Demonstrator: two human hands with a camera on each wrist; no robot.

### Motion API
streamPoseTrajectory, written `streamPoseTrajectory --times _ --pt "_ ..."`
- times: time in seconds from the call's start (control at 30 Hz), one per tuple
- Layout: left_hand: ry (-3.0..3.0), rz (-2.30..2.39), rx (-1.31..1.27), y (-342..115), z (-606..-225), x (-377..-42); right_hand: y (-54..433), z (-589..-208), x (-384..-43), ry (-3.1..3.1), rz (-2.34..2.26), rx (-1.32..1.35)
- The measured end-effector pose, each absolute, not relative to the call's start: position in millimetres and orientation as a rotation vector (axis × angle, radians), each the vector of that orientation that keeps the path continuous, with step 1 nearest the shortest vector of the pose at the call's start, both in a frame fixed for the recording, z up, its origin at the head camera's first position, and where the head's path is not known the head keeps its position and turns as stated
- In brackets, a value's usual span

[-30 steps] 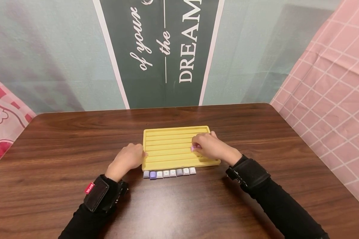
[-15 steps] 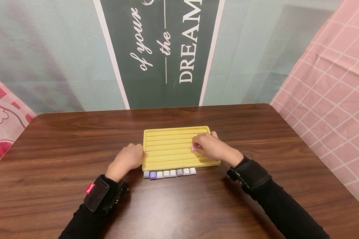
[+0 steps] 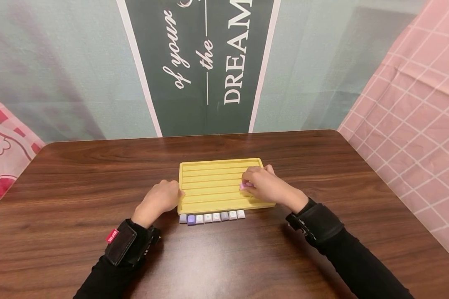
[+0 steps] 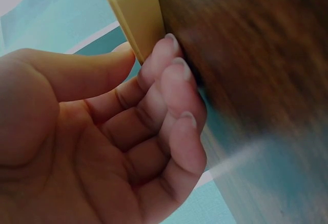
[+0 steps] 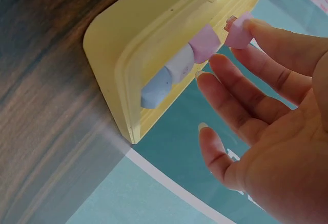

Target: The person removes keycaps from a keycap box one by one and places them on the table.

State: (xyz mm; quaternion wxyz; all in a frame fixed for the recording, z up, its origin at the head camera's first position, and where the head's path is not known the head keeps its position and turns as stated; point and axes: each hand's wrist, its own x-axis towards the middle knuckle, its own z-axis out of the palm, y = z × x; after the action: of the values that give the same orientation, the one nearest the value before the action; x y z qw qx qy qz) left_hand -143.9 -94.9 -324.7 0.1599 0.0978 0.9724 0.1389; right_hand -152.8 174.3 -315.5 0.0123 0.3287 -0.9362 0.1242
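Note:
A shallow yellow tray with ridged rows lies on the table. My left hand grips its left end, thumb over the rim and curled fingers against the outer side. Over the tray's right part, my right hand pinches a pink keycap between thumb and index finger, the other fingers loosely bent. A small reddish, see-through bit shows at the keycap's underside. In the right wrist view, a blue keycap, a whitish keycap and another pink keycap sit side by side inside the tray; the right hand hides them in the head view.
Along the tray's near edge runs a row of several white and grey keycaps, with one purple keycap among them. The dark wooden table ends at a printed cloth backdrop; a pink checked cloth hangs at the right.
My right hand has shifted slightly to the right, the pinched pink keycap moving with it. My left hand stays on the tray's left end.

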Motion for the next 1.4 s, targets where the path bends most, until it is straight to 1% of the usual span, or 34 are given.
streamPoseTrajectory --times 0.83,1.4 --pt "2.772 0.418 0.269 -95 -324 -143 179 -305 -129 -2.907 0.364 1.129" --pt "2.758 0.412 0.254 -95 -324 -144 182 -307 -118 -2.901 0.338 1.267"
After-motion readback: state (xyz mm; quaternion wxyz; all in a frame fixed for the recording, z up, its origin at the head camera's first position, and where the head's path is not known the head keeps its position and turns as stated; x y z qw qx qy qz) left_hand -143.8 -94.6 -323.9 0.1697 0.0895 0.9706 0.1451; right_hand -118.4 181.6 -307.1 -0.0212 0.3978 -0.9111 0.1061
